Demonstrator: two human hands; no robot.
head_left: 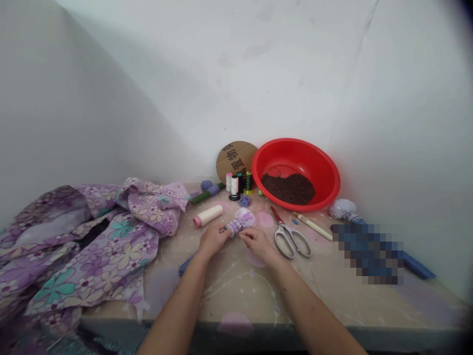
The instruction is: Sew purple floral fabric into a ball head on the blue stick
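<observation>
A small round-headed bundle of lilac floral cloth (244, 218), its neck wound with purple yarn, is above the middle of the table. My left hand (214, 241) is wrapped round the bundle's neck from the left. Closed in a pinch, my right hand (257, 242) touches or nearly touches the bundle's lower right side; what lies between its fingertips is too small to make out. A blue end (185, 265) shows beside my left forearm; whether it joins the bundle is hidden. Grey-handled scissors (291, 239) with a red blade lie just right of my right hand.
Crumpled floral fabric (121, 246) covers the left side. A white thread cone (208, 216), several thread spools (234, 186), a small purple yarn ball (244, 200) and a cardboard disc (232, 160) sit behind. Rightward are a red basin (332, 182) holding dark grains, a cream stick (316, 227) and a white-headed bundle (343, 209).
</observation>
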